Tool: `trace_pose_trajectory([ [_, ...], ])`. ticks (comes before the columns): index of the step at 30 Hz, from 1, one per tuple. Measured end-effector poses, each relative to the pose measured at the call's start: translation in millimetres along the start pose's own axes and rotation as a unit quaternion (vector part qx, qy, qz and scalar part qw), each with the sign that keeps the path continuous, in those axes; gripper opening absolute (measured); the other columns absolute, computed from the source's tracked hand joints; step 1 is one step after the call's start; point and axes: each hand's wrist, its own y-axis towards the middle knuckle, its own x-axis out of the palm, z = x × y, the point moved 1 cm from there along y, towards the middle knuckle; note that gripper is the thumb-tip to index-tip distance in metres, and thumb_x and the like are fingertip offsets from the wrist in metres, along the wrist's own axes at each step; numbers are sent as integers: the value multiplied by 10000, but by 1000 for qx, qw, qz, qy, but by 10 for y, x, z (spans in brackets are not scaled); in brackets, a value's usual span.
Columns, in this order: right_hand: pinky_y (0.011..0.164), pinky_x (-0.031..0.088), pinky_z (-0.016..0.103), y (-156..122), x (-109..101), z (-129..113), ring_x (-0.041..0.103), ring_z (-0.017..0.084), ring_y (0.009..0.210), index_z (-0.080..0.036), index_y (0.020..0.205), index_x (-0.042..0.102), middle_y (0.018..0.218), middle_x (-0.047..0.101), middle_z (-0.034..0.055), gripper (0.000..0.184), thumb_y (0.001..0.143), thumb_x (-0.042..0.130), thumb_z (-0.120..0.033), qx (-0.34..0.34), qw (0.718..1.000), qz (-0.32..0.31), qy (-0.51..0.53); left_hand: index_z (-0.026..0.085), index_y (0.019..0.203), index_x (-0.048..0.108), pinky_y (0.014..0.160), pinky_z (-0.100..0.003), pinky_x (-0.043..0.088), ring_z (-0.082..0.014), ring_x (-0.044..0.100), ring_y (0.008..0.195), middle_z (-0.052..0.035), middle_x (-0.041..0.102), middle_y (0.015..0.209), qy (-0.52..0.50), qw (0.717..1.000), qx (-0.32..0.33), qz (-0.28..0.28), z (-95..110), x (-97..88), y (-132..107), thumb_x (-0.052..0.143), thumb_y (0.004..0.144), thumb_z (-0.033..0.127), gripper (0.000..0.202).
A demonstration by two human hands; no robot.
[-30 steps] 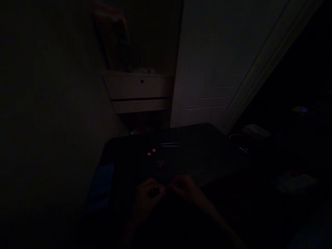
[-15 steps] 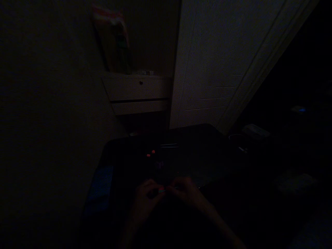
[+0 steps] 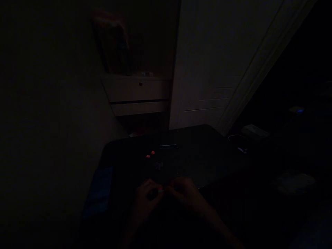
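Very dark frame. A tiny piece, reddish with a light fleck, sat pinched between the fingertips of both hands, just above the near edge of the dark flat tabletop. The left hand curled its fingers narrow around the piece from the left; the right hand met it from the right, fingertips also closed in tight. Which hand carried the load could not be told, since the contact was too small and dim.

Judgement on doing it well: the piece looked small and easy to drop, so the pinch should stay at the fingertips, hands braced low over the table, moving slowly; in this light, feel would matter more than sight.

Counts: one piece in the fingers. Two small orange-red bits lay side by side on the table, well beyond the hands. One faint purplish cluster lay between them and the hands; its count could not be read. One thin pale rod-like thing, maybe two parallel lines, lay just past the orange bits. One blue flat object hung at the table's left edge.

Further out: one pale drawer unit with a dark knob against the wall, one white panelled door beside it.
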Motion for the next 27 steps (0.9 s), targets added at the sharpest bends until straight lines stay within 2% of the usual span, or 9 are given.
trace_pose_trajectory([
  [3, 666, 458, 283, -31, 26, 121, 697, 224, 759, -181, 816, 799, 813, 789, 62, 351, 933, 651, -477, 43, 990, 65, 116, 232, 849, 779, 715, -298, 553, -198, 701, 762, -23, 755, 841, 0, 1000, -5, 27, 17, -20, 1, 760, 822, 319, 94],
  [5, 666, 463, 289, -64, 58, 168, 686, 231, 760, -176, 796, 795, 791, 774, 60, 401, 912, 654, -533, 69, 981, 94, 152, 233, 859, 778, 686, -289, 545, -189, 685, 727, -17, 746, 824, 11, 1000, -4, 27, 12, -17, -5, 756, 826, 313, 90],
  [8, 658, 462, 289, -134, 124, 164, 678, 230, 744, -171, 758, 784, 750, 754, 56, 429, 891, 665, -562, 96, 975, 105, 172, 237, 848, 803, 640, -285, 534, -186, 673, 693, -22, 722, 793, 49, 999, 6, 8, -10, 23, -23, 742, 854, 336, 116],
  [12, 662, 479, 283, -224, 215, 117, 703, 240, 759, -163, 775, 795, 770, 774, 68, 434, 895, 668, -560, 95, 971, 108, 189, 274, 914, 839, 748, -346, 553, -229, 713, 797, -32, 739, 840, 145, 989, 35, -14, -29, 97, -51, 739, 860, 268, 114],
  [15, 657, 487, 281, -263, 259, 123, 720, 243, 750, -156, 776, 792, 780, 788, 80, 418, 913, 657, -527, 88, 974, 122, 169, 296, 1020, 831, 814, -380, 550, -247, 724, 871, -28, 763, 911, 175, 983, 52, -19, -37, 123, -60, 766, 856, 251, 182],
  [19, 665, 498, 279, -304, 304, 150, 728, 233, 720, -158, 764, 782, 763, 787, 80, 387, 952, 637, -464, 74, 978, 157, 119, 267, 951, 810, 852, -387, 549, -251, 729, 924, -30, 771, 947, 152, 987, 57, -16, -57, 121, -59, 798, 857, 278, 95],
  [27, 646, 518, 255, -424, 512, 138, 735, 190, 654, -186, 817, 751, 763, 782, 62, 399, 1066, 508, -379, -22, 975, 220, 33, 256, 935, 807, 856, -379, 553, -238, 725, 922, -23, 782, 939, 98, 993, 62, -33, -61, 106, -30, 749, 877, 211, 93],
])
